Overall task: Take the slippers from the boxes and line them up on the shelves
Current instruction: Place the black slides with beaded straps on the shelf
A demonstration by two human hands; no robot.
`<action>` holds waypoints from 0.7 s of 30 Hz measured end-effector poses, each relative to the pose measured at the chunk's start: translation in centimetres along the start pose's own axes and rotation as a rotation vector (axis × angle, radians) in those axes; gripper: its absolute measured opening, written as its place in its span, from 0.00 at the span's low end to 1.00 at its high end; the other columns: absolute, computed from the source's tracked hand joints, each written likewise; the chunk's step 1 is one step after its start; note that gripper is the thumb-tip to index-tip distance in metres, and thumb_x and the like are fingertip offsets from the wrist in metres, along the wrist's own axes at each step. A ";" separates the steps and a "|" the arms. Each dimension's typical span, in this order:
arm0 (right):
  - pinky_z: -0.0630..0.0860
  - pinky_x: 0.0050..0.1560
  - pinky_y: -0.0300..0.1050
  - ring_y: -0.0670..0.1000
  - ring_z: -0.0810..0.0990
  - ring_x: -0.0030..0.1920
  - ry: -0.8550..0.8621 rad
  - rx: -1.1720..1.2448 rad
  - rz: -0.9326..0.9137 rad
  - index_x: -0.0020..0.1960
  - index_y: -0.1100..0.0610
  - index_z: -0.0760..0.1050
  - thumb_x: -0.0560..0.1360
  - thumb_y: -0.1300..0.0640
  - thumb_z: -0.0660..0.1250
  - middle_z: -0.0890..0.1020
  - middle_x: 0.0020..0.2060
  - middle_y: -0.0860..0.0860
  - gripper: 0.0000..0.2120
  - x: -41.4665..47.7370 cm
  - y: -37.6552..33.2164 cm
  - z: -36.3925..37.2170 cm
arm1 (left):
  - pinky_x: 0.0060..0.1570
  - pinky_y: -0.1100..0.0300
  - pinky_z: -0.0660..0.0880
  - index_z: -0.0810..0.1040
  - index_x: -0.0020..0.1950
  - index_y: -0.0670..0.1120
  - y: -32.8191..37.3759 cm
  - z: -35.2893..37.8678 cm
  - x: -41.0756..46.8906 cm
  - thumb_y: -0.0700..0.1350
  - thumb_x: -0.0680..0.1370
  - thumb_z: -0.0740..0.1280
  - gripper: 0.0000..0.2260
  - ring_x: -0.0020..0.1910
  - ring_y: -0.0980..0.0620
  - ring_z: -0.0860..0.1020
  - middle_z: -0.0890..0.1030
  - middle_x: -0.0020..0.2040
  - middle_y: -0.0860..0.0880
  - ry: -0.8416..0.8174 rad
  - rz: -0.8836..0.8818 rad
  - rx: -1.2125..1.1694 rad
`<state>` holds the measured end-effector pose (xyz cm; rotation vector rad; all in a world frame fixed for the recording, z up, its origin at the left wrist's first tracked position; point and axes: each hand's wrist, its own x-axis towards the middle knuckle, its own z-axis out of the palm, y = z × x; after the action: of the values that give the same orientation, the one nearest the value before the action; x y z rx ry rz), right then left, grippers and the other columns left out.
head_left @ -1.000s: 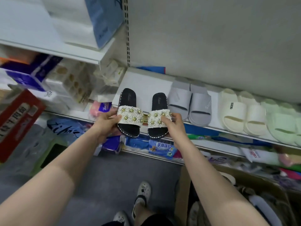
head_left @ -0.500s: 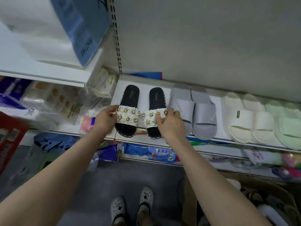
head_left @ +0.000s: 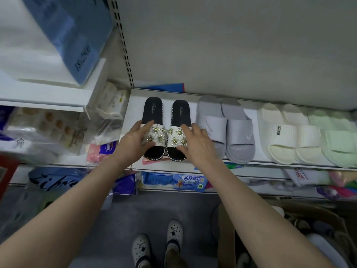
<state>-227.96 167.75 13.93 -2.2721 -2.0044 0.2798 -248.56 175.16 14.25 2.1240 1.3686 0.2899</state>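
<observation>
Soft, even, rather dim light; the shelf [head_left: 133, 111] shades the goods [head_left: 189, 182] below; edges bend outward, left packages [head_left: 38, 132] smear.

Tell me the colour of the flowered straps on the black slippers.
White flowered straps with gold studs, on black flat slippers; head view shows them.

The left hand [head_left: 133, 140] grips the flowered strap of the left black slipper [head_left: 152, 111]: fingers over the strap's far edge, thumb at its near edge. The right hand [head_left: 199, 146] grips the right black slipper [head_left: 181, 113] likewise. Both slippers lie flat on the shelf [head_left: 135, 105], heels beyond the fingertips. The gray slippers [head_left: 228, 128] lie just outboard of the right fingers, and the cream slippers [head_left: 286, 136] farther out.
</observation>
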 end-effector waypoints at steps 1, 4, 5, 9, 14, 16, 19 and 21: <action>0.72 0.63 0.54 0.61 0.69 0.65 0.002 -0.012 -0.008 0.75 0.52 0.61 0.76 0.46 0.68 0.68 0.69 0.58 0.32 0.3 0.5 -0.1 | 0.68 0.52 0.64 0.61 0.76 0.54 0.4 0.2 0.5 0.47 0.76 0.69 0.31 0.72 0.43 0.66 0.60 0.77 0.44 0.001 0.009 -0.003; 0.69 0.65 0.53 0.61 0.69 0.66 0.007 -0.020 -0.010 0.75 0.53 0.60 0.76 0.46 0.68 0.68 0.69 0.59 0.32 1.2 2.0 -0.4 | 0.68 0.52 0.64 0.60 0.77 0.54 1.3 1.0 1.9 0.47 0.77 0.69 0.31 0.72 0.43 0.65 0.59 0.77 0.44 -0.001 0.021 0.003; 0.69 0.66 0.53 0.61 0.68 0.66 0.007 -0.018 -0.004 0.75 0.53 0.60 0.76 0.46 0.68 0.67 0.70 0.59 0.32 1.4 2.5 -0.6 | 0.68 0.52 0.64 0.60 0.77 0.54 1.5 1.3 2.3 0.47 0.77 0.69 0.31 0.72 0.43 0.65 0.59 0.77 0.44 -0.003 0.022 0.008; 0.68 0.66 0.54 0.62 0.67 0.67 0.003 -0.001 0.006 0.76 0.53 0.59 0.77 0.45 0.67 0.67 0.70 0.60 0.32 1.8 3.7 -0.8 | 0.68 0.50 0.64 0.59 0.77 0.55 2.3 2.0 3.2 0.48 0.77 0.68 0.30 0.72 0.43 0.65 0.58 0.77 0.45 -0.023 0.026 0.043; 0.68 0.66 0.54 0.62 0.68 0.66 0.014 0.005 -0.034 0.77 0.54 0.59 0.77 0.45 0.66 0.67 0.70 0.59 0.33 1.5 4.0 -0.5 | 0.65 0.50 0.67 0.60 0.77 0.54 2.5 2.4 3.0 0.48 0.77 0.68 0.30 0.69 0.42 0.68 0.59 0.76 0.44 0.004 0.050 0.074; 0.67 0.66 0.53 0.61 0.68 0.65 0.008 -0.025 -0.047 0.77 0.53 0.59 0.77 0.44 0.66 0.67 0.71 0.58 0.33 1.5 4.1 -0.5 | 0.64 0.49 0.68 0.60 0.77 0.52 2.4 2.5 2.9 0.47 0.77 0.68 0.30 0.68 0.41 0.69 0.60 0.76 0.42 0.021 0.059 0.090; 0.68 0.66 0.53 0.61 0.68 0.67 -0.004 -0.077 -0.048 0.77 0.52 0.57 0.77 0.43 0.65 0.66 0.72 0.58 0.33 1.5 4.1 -0.8 | 0.66 0.49 0.66 0.63 0.76 0.49 2.4 2.6 2.6 0.47 0.76 0.69 0.29 0.69 0.39 0.68 0.63 0.74 0.39 0.065 0.104 0.155; 0.70 0.65 0.55 0.61 0.68 0.68 -0.009 -0.101 -0.046 0.78 0.51 0.55 0.78 0.42 0.64 0.65 0.73 0.57 0.34 1.2 4.0 -1.2 | 0.68 0.47 0.66 0.66 0.74 0.47 2.4 2.4 2.3 0.45 0.75 0.70 0.28 0.69 0.38 0.67 0.66 0.72 0.37 0.110 0.165 0.209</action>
<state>-223.65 168.46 14.29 -2.2829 -2.1182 0.1896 -244.59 175.65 13.40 2.4326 1.3366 0.3475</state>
